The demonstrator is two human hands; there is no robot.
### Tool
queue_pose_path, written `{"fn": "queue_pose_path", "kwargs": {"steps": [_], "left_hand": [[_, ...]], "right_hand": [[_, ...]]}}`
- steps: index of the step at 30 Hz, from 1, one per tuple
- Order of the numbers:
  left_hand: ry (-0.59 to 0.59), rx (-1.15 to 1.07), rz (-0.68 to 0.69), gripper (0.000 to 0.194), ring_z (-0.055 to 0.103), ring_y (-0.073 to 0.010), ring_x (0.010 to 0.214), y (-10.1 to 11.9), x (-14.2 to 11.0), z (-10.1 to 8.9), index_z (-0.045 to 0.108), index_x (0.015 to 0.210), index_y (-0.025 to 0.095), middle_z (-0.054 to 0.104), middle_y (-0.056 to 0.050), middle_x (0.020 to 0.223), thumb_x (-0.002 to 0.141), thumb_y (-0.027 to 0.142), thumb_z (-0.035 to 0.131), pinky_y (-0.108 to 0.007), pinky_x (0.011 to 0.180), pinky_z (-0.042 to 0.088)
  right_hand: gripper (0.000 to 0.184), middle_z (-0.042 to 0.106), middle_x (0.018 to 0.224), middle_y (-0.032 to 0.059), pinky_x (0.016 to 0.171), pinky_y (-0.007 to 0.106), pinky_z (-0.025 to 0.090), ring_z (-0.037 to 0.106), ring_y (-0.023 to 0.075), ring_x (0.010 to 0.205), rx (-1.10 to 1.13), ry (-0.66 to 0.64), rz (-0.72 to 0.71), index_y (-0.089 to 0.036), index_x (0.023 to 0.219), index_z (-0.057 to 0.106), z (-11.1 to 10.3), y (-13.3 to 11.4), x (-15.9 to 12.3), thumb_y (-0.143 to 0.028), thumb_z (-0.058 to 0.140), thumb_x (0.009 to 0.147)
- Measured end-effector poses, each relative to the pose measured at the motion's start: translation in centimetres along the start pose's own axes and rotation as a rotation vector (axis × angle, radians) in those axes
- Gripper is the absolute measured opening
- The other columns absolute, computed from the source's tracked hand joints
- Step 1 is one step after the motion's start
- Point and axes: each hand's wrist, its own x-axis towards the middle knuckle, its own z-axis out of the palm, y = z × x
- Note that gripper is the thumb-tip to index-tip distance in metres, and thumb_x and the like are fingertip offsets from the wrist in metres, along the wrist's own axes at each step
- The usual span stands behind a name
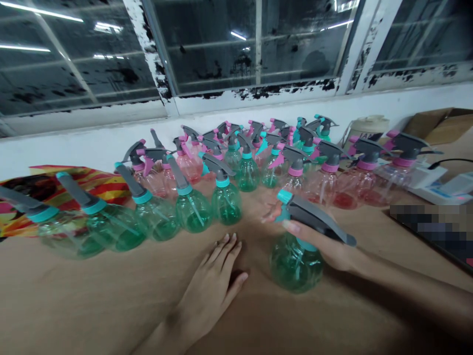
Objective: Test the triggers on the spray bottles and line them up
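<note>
My right hand (328, 246) is wrapped round the neck of a green spray bottle (297, 268) with a turquoise collar and a grey trigger head. The bottle is upright, and some of my fingers are hidden behind its head. To the left, my left hand (214, 276) lies flat on the wooden table (111, 305), fingers stretched out, holding nothing. Just beyond its fingertips stands another green spray bottle (226, 202), at the end of a row of similar green ones reaching to the left.
Several pink spray bottles (345, 190) stand in rows behind, mixed with green ones. A colourful plastic bag (92, 185) lies at the left. At the right are a dark flat device (436, 231), white power sockets (430, 177), a pale tub (365, 130) and a cardboard box (439, 125).
</note>
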Motion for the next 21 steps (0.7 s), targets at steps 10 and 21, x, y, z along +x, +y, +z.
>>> {"fn": "queue_pose_path", "kwargs": {"steps": [10,21], "left_hand": [[0.019,0.026,0.015,0.05,0.037,-0.0243,0.132,-0.1,0.1,0.1,0.039,0.137,0.012,0.041,-0.012,0.143,0.097,0.041,0.037,-0.041,0.106,0.034],[0.016,0.055,0.018,0.05,0.037,-0.0245,0.132,0.0,0.0,0.0,0.037,0.138,0.012,0.04,-0.012,0.143,0.097,0.041,0.038,-0.043,0.105,0.035]], "right_hand": [[0.027,0.057,0.07,-0.0001,0.063,0.031,0.049,0.055,0.0147,0.063,-0.001,-0.018,-0.119,-0.023,0.081,0.058,0.3,0.2,-0.9,-0.048,0.049,0.087],[0.023,0.065,0.089,0.0011,0.073,0.035,0.052,0.062,0.02,0.081,-0.057,0.049,0.002,-0.03,0.105,0.06,1.1,-0.4,-1.1,-0.041,0.057,0.085]]}}
